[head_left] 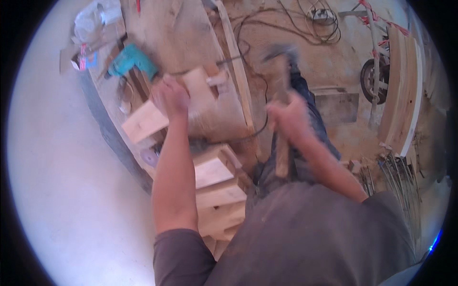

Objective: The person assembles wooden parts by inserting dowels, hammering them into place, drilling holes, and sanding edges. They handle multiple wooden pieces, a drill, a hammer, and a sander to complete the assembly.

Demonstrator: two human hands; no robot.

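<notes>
My right hand [289, 119] grips a hammer [282, 159] by its wooden handle, which runs down toward my lap. The dark hammer head [280, 50] is raised above the fist and blurred by motion. My left hand [171, 96] is closed at the edge of a pale notched wooden board [199, 85]. What its fingers hold is hidden by the hand. Just beyond it lies a teal power drill [131, 62]. A light wood block [146, 122] is beside the left wrist.
Several cut timber pieces [214, 172] are stacked near my left forearm. A long wooden strip [236, 62] and a dark cable [265, 95] cross the sandy floor. Coiled cord with a white socket box [323, 15] lies far off. Long boards [398, 90] lean at right, beside a wheel [374, 81].
</notes>
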